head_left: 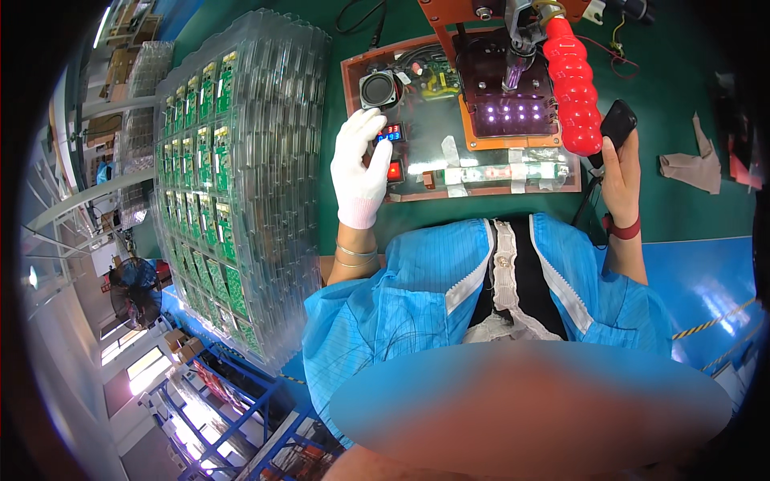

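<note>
Bench: I'm at a green work mat (682,216) in what looks like a factory floor, with racks and a fan (132,293) off to my left.

Test fixture: a clear-topped board (481,172) sits straight ahead of me, with a small round speaker (377,88), a red digit display, a red button (395,171) and a block of lit purple LEDs (513,112) under an orange press frame (481,12).

Left hand: my left hand (361,164), in a white glove, rests fingers-down on the fixture right by the display and button. It's loosely open, not gripping anything.

Right hand: my right hand (622,172), bare, is wrapped around a small black handheld device (618,124) at the fixture's right edge, just beside the red ribbed lever handle (573,88).

Black device feel: I'd guess light, hard plastic, a bit slick in a bare palm. I hold it round the lower body and keep my thumb free.

Lever handle: looks stiff, and the ribs should give good grip mid-handle.

Trays: a tall stack of clear trays (265,160) with green circuit boards (212,160) stands to my left. I reckon they're flimsy and fragile, best lifted by the tray edges and not by the boards.
</note>
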